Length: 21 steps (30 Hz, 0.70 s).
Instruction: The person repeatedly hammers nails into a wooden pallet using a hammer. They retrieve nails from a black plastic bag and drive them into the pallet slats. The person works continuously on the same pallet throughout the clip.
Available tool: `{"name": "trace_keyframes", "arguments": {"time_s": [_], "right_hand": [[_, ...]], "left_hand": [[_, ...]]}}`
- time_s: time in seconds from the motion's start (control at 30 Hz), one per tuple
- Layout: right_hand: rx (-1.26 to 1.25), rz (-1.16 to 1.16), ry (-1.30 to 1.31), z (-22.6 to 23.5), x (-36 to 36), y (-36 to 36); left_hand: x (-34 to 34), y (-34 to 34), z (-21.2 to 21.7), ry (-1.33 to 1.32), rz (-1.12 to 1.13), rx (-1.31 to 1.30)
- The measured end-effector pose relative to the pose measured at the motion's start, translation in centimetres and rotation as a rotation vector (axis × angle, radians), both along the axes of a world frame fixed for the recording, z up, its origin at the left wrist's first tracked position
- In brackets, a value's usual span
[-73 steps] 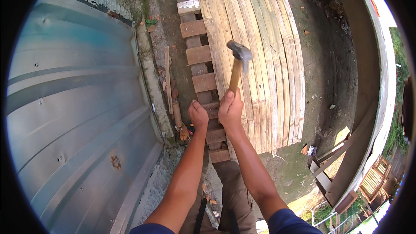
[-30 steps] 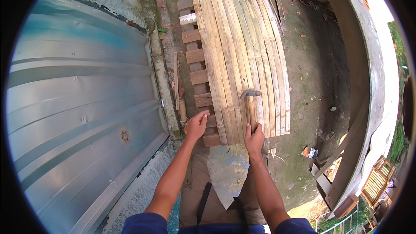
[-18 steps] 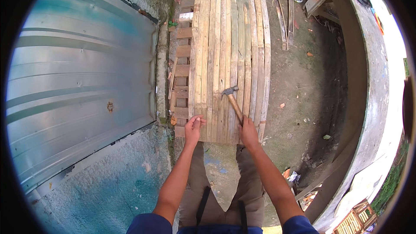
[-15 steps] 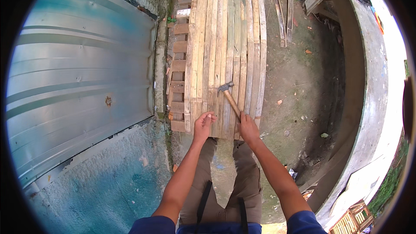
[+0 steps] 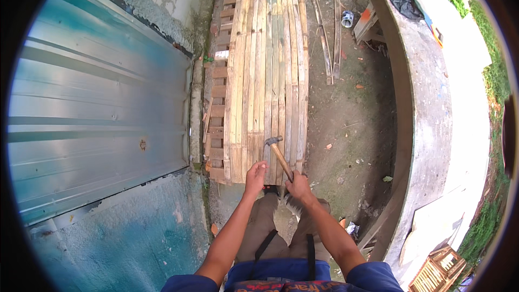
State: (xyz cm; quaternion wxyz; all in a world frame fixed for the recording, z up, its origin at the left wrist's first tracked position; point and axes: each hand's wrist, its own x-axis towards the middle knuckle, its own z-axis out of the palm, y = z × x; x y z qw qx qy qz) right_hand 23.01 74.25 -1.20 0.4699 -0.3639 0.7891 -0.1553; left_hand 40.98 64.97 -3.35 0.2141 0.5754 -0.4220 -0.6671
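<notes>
My right hand (image 5: 298, 187) is wrapped round the lower end of the wooden handle of a claw hammer (image 5: 280, 157). The hammer slants up and to the left, its dark metal head over the near end of a long panel of pale bamboo slats (image 5: 253, 103). To the left of the hammer, my left hand (image 5: 255, 178) is closed in a pinch at the panel's near edge. Whatever its fingertips hold, if anything, is too small to make out. Whether the hammer head touches the slats I cannot tell.
Brown wooden blocks (image 5: 218, 91) stick out along the panel's left side, beside a corrugated metal sheet (image 5: 108, 103). Two loose strips (image 5: 336, 32) and a can (image 5: 347, 19) lie on the ground to the right. A long pale ledge (image 5: 427, 108) runs farther right, with a slatted wooden crate (image 5: 437, 273) near its lower end.
The view has shifted, showing more of the panel's far end, and the panel sits lower and slightly left. Both hands and the hammer appear lower, with their holds unchanged.
</notes>
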Motion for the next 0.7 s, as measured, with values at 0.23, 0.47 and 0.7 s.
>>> {"name": "trace_keyframes", "arguments": {"time_s": [0.23, 0.47, 0.7], "right_hand": [[-0.102, -0.172, -0.195, 15.0, -1.6, 5.6], [-0.221, -0.243, -0.253, 19.4, -13.7, 7.8], [-0.3, -0.475, -0.141, 21.0, -33.1, 5.6]], "left_hand": [[-3.1, 0.5, 12.0, 0.133, -0.042, 0.391], [-15.7, 0.8, 15.9, 0.11, -0.039, 0.303], [-32.7, 2.4, 20.9, 0.25, 0.191, 0.218]]}}
